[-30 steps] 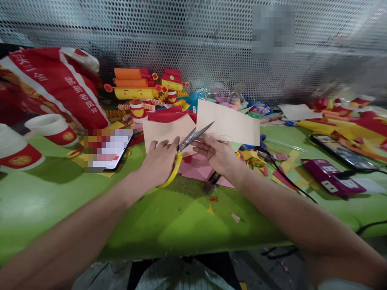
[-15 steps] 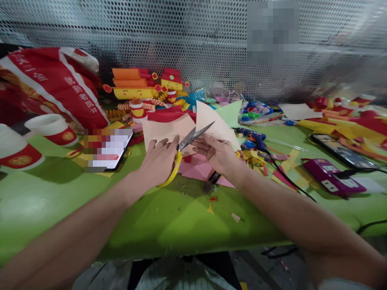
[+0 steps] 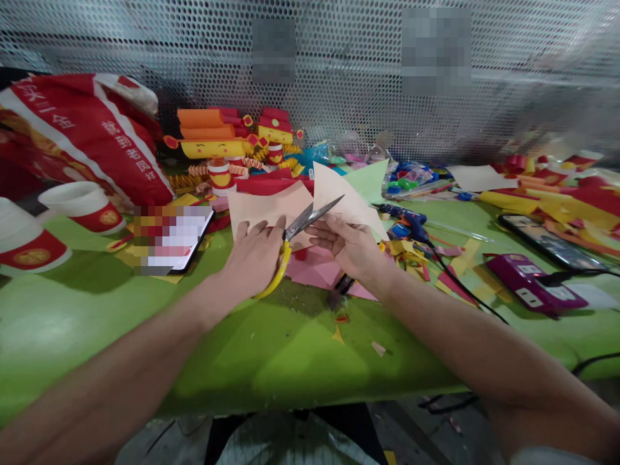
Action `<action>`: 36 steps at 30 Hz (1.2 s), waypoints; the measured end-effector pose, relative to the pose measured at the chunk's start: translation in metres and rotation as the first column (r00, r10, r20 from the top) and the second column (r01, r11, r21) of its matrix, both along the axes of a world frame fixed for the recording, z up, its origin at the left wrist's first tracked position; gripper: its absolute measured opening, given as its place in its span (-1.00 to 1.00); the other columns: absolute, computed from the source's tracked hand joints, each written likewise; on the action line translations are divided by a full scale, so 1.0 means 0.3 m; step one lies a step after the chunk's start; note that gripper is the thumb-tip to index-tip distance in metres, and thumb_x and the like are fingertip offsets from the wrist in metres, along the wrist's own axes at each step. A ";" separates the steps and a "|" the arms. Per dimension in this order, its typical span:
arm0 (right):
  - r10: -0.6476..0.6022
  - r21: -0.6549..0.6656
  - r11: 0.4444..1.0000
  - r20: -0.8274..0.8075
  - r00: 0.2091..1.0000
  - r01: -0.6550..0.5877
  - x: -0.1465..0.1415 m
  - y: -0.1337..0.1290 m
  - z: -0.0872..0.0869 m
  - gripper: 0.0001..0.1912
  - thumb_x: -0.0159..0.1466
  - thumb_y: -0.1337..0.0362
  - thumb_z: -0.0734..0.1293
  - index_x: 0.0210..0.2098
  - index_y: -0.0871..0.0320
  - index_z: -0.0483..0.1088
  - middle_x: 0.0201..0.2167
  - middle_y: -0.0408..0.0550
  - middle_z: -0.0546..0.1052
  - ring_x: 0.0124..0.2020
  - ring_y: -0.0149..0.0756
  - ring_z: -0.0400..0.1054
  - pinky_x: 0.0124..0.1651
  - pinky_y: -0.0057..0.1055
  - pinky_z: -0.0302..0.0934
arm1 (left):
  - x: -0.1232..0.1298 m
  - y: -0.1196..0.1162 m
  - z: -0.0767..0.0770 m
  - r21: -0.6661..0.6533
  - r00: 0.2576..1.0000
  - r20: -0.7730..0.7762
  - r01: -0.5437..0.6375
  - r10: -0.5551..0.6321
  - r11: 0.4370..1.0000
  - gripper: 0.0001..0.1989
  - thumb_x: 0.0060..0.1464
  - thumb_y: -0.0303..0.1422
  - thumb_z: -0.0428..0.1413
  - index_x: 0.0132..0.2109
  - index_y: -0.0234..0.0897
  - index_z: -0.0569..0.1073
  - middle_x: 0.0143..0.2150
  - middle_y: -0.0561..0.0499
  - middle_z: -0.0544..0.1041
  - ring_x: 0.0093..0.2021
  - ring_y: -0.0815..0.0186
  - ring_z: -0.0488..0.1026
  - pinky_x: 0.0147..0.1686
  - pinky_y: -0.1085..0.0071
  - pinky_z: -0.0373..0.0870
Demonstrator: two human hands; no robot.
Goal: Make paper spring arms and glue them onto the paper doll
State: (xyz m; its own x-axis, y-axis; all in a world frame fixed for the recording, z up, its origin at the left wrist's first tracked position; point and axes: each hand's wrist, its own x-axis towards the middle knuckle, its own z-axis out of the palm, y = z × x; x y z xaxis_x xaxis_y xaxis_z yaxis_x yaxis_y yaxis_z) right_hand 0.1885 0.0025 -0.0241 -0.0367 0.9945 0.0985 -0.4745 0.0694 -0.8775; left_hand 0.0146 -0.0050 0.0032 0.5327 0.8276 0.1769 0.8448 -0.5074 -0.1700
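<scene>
Yellow-handled scissors (image 3: 277, 274) lie under my left hand (image 3: 254, 257), their blades parted and pointing up to the right. My left hand's fingers are spread over a pale pink paper (image 3: 266, 205) and touch the scissors near the pivot. Just right of the blades, my right hand (image 3: 346, 245) has its fingers loosely bent, palm partly up, beside a cream paper (image 3: 336, 187); whether they hold its edge is hard to see. Beneath both hands lies pink paper (image 3: 317, 268), and a dark cutter (image 3: 341, 287) pokes out below my right wrist.
Paper cups (image 3: 82, 206) and a phone (image 3: 181, 239) are at the left, below a red bag (image 3: 97, 135). Paper figures (image 3: 213, 148) stand behind. To the right are a glue gun (image 3: 402, 216) with a cord, paper scraps, a purple power strip (image 3: 526, 284) and another phone (image 3: 547, 242).
</scene>
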 end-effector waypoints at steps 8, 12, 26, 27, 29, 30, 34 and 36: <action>0.001 0.002 1.000 0.022 1.000 -0.001 0.002 -0.006 0.000 -0.81 0.00 0.13 0.43 -0.44 0.10 0.50 -0.41 -0.10 0.59 -0.30 -0.25 0.48 -0.30 -0.34 0.38 | 0.000 0.000 -0.004 0.030 1.000 0.005 -0.013 0.013 0.999 -0.49 0.10 -0.50 -0.22 0.21 -0.51 0.08 -0.08 -0.30 0.50 0.11 0.00 0.28 0.04 -0.04 0.02; -0.001 -0.004 1.000 0.005 1.000 0.001 -0.003 -0.009 0.002 -0.80 -0.03 0.13 0.45 -0.47 0.11 0.50 -0.43 -0.11 0.59 -0.32 -0.26 0.49 -0.31 -0.36 0.38 | 0.001 -0.004 0.005 0.020 1.000 0.013 -0.021 0.021 1.000 -0.50 0.10 -0.52 -0.24 0.20 -0.55 0.09 -0.07 -0.34 0.49 0.12 -0.02 0.27 0.05 -0.06 -0.01; 0.002 0.020 1.000 0.013 1.000 -0.002 0.001 0.000 -0.002 -0.79 -0.03 0.10 0.44 -0.46 0.09 0.51 -0.43 -0.12 0.59 -0.30 -0.26 0.48 -0.26 -0.31 0.37 | 0.001 -0.002 0.001 -0.030 1.000 0.007 -0.009 0.009 1.000 -0.44 0.08 -0.50 -0.21 0.24 -0.57 0.01 0.03 -0.35 0.42 0.21 -0.04 0.14 0.10 -0.13 -0.06; -0.001 0.019 1.000 0.012 1.000 0.001 0.001 0.000 -0.002 -0.79 -0.03 0.10 0.44 -0.46 0.09 0.50 -0.43 -0.12 0.59 -0.30 -0.26 0.48 -0.26 -0.31 0.37 | 0.001 -0.002 0.000 -0.031 1.000 0.012 -0.009 0.010 0.999 -0.44 0.08 -0.50 -0.22 0.24 -0.57 0.02 0.03 -0.35 0.42 0.21 -0.03 0.14 0.10 -0.13 -0.06; -0.010 0.012 1.000 0.021 1.000 0.009 -0.001 -0.001 -0.002 -0.80 -0.02 0.10 0.43 -0.47 0.08 0.50 -0.43 -0.12 0.59 -0.29 -0.25 0.48 -0.26 -0.31 0.37 | 0.002 -0.002 0.000 -0.027 1.000 0.018 -0.015 0.015 1.000 -0.45 0.08 -0.51 -0.23 0.24 -0.56 0.02 0.02 -0.34 0.43 0.21 -0.02 0.15 0.10 -0.12 -0.06; -0.012 0.009 1.000 0.028 1.000 0.012 -0.001 -0.001 -0.001 -0.80 -0.01 0.10 0.43 -0.47 0.08 0.50 -0.43 -0.12 0.59 -0.28 -0.25 0.48 -0.25 -0.30 0.37 | 0.002 -0.002 0.000 -0.023 1.000 0.019 -0.014 0.015 1.000 -0.45 0.08 -0.51 -0.23 0.24 -0.55 0.03 0.02 -0.33 0.44 0.21 -0.02 0.15 0.10 -0.12 -0.06; -0.008 0.010 1.000 0.036 0.999 0.008 -0.001 -0.003 -0.001 -0.81 0.01 0.11 0.42 -0.45 0.09 0.51 -0.41 -0.10 0.59 -0.27 -0.25 0.48 -0.23 -0.30 0.37 | 0.002 -0.002 -0.003 -0.008 1.000 0.020 -0.012 0.012 1.000 -0.45 0.08 -0.51 -0.22 0.24 -0.54 0.04 0.00 -0.32 0.45 0.19 -0.02 0.17 0.09 -0.11 -0.03; -0.002 0.014 1.000 0.029 1.000 0.001 0.000 -0.003 -0.002 -0.81 0.02 0.12 0.42 -0.44 0.09 0.51 -0.40 -0.10 0.59 -0.27 -0.26 0.48 -0.23 -0.31 0.37 | 0.002 -0.002 -0.003 -0.008 1.000 0.023 -0.015 0.015 1.000 -0.46 0.09 -0.50 -0.23 0.24 -0.55 0.05 0.01 -0.33 0.44 0.19 -0.02 0.18 0.09 -0.11 -0.03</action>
